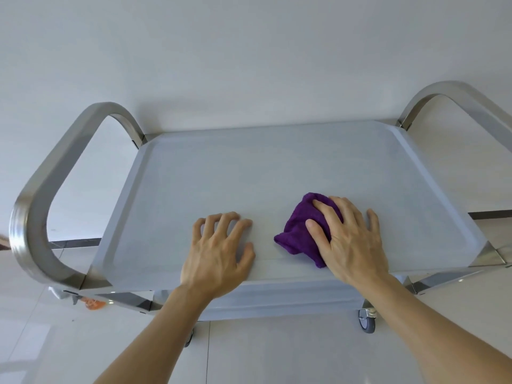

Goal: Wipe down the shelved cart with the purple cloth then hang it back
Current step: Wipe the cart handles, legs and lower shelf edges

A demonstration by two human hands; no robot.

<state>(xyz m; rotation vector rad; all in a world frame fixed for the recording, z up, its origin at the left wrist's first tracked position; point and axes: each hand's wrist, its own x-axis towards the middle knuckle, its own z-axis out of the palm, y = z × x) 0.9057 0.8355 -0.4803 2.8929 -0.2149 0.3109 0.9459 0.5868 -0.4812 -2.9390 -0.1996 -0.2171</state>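
While the right hand (352, 239) presses a bunched purple cloth (303, 231) onto the cart's top shelf (221, 173), fingers (327, 214) spread flat over it, the left hand (219, 248) braces nearby, fingers loosely curled and empty. Wiping appears underway; sweeping toward the far rim likely follows.

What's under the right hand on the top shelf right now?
The bunched purple cloth lies under the right hand, pressed onto the cart's top shelf. Its left part shows; the rest, and the shelf beneath, are covered. The left hand rests on bare shelf.
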